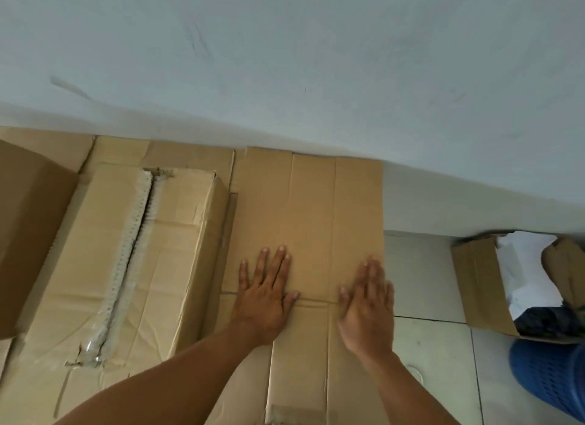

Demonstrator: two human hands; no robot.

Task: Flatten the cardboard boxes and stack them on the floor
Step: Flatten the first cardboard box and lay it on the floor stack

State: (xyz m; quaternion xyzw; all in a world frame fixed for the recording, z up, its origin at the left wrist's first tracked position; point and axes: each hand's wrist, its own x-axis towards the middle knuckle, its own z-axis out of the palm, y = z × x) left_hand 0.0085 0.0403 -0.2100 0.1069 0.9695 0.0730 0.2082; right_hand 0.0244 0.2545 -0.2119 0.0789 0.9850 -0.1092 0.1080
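Head view: two hands press a flattened box against the floor.
Left hand (266, 293) and right hand (367, 301) lie spread, palms down, on the flattened box (311, 209) by the wall (285, 60).

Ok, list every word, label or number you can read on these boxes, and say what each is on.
None can be read.
Flat box under both hands: plain cardboard, no print.
Taped box: bare but for torn tape.
Open box by the wall: no print showing.

blue basket (550, 374) cropped, right hand (367, 307) blurred
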